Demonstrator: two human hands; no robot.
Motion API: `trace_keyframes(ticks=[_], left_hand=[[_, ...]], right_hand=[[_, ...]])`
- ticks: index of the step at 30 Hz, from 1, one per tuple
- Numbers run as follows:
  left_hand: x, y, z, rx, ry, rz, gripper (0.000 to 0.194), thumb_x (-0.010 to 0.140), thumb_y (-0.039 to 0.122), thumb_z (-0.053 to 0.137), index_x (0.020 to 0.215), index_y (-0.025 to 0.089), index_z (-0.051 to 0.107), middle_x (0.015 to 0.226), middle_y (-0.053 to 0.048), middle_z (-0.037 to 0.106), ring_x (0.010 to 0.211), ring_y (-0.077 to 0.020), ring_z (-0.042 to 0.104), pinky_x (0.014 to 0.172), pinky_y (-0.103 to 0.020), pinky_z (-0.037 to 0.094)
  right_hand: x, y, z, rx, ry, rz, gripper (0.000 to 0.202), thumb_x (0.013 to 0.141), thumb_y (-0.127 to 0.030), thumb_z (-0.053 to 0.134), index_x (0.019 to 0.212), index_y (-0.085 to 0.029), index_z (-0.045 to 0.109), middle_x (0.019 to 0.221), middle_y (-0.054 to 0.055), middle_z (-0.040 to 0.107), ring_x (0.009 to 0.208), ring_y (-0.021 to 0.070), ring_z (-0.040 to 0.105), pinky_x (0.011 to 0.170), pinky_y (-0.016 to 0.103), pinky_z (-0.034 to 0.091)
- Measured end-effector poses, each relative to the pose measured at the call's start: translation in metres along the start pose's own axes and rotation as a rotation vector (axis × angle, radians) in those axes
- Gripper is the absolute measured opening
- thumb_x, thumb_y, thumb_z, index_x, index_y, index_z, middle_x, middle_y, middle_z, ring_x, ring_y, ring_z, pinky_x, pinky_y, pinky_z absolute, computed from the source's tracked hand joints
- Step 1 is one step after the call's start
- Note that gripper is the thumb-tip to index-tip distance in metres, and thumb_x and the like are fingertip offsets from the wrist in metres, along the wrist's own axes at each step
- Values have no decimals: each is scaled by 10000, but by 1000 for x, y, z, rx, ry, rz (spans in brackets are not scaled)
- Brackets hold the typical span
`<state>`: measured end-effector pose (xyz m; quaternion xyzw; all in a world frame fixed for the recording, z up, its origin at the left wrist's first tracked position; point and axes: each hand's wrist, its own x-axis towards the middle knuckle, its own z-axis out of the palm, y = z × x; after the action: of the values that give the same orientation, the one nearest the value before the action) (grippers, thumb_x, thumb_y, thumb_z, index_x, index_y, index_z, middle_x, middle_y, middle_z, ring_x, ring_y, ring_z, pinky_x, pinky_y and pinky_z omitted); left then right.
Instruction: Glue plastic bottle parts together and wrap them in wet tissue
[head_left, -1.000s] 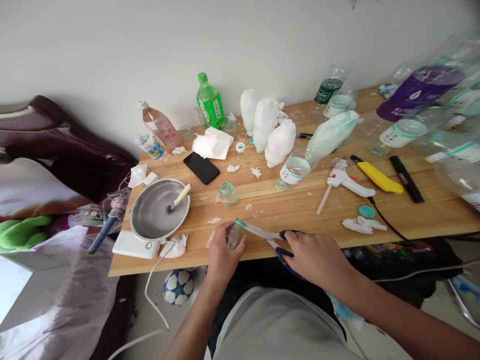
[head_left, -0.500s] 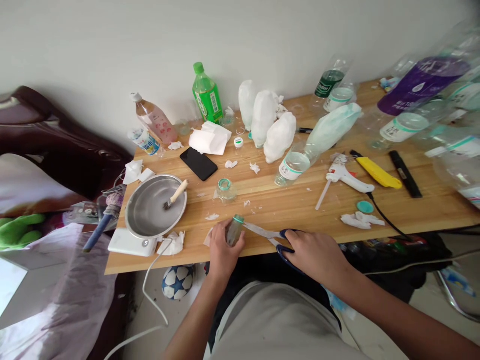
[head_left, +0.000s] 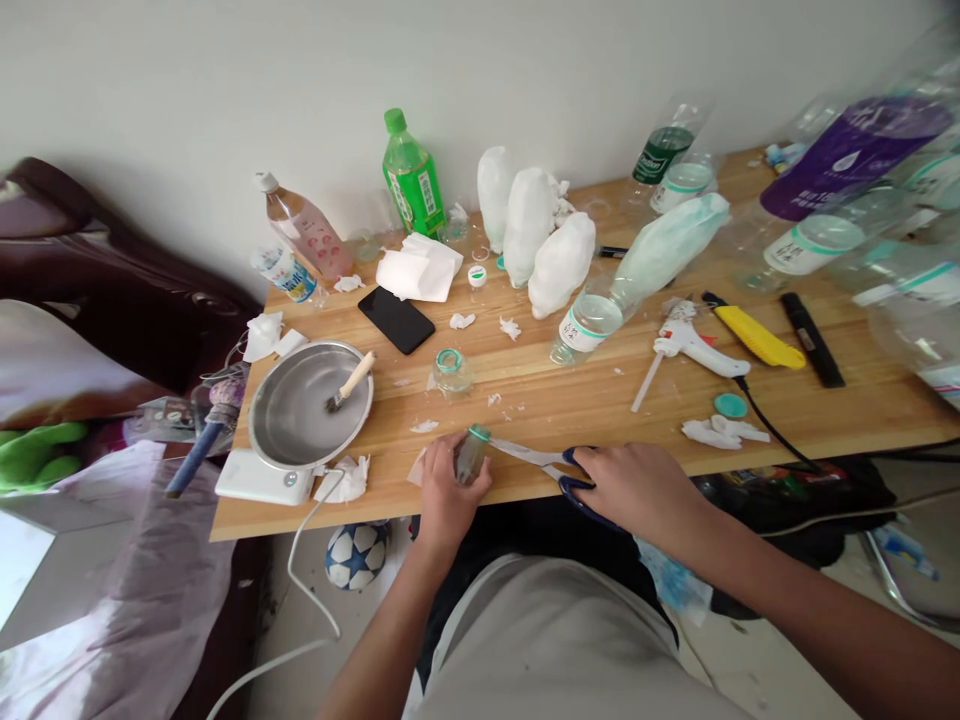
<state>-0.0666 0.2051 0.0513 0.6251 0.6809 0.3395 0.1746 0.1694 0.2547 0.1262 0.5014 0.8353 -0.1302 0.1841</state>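
Near the table's front edge my left hand is closed around a small clear bottle piece with a teal ring at its neck. My right hand grips the dark blue handles of the scissors. Their blades point left, and the tips meet the bottle piece beside its teal ring; whether they touch it I cannot tell. Another cut bottle neck with a teal rim stands just behind my left hand. White paper scraps lie close by.
A metal bowl with a brush in it sits at the left by a white power bank. Behind are a phone, tissues and white-covered bottles. A glue gun, yellow cutter and several clear bottles occupy the right.
The view has shifted slightly. The scissors' blades look closer together than before, and both hands keep their holds.
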Motion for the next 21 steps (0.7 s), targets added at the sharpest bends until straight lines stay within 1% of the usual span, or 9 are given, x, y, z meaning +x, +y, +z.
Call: trace_keyframes(ticks=[5, 8, 11, 17, 21], left_hand=[[0, -4, -1, -9, -35, 19, 372, 784, 205, 731, 1134, 218, 604, 1050, -74, 705, 993, -266, 664, 885, -418, 510], [1, -4, -2, -23, -55, 32, 383, 780, 190, 730, 1140, 216, 602, 1044, -67, 707, 978, -254, 665, 876, -400, 513], [1, -3, -4, -31, -67, 42, 393, 770, 176, 734, 1138, 215, 602, 1036, -63, 708, 963, -246, 663, 873, -392, 513], [2, -3, -5, -34, -78, 61, 399, 768, 167, 716, 1145, 222, 597, 1055, -64, 707, 972, -242, 662, 880, -392, 512], [2, -3, -6, -26, -82, 69, 389, 773, 168, 705, 1142, 226, 593, 1043, -60, 705, 960, -240, 661, 869, -387, 510]], right_hand=[[10, 14, -8, -8, -54, -66, 245, 895, -401, 583, 903, -219, 746, 801, 121, 785, 792, 331, 760, 612, 327, 452], [17, 21, -10, -15, -68, -101, 236, 888, -373, 564, 899, -219, 742, 811, 117, 787, 779, 327, 758, 605, 327, 440], [21, 24, -10, -24, -66, -128, 244, 895, -364, 551, 911, -217, 745, 809, 120, 787, 770, 315, 754, 610, 320, 430], [22, 29, -8, -11, -59, -173, 270, 912, -390, 529, 862, -226, 738, 756, 105, 773, 725, 290, 738, 590, 304, 390], [23, 30, -12, 31, -87, -175, 278, 903, -398, 524, 792, -238, 722, 743, 95, 764, 717, 286, 732, 563, 299, 354]])
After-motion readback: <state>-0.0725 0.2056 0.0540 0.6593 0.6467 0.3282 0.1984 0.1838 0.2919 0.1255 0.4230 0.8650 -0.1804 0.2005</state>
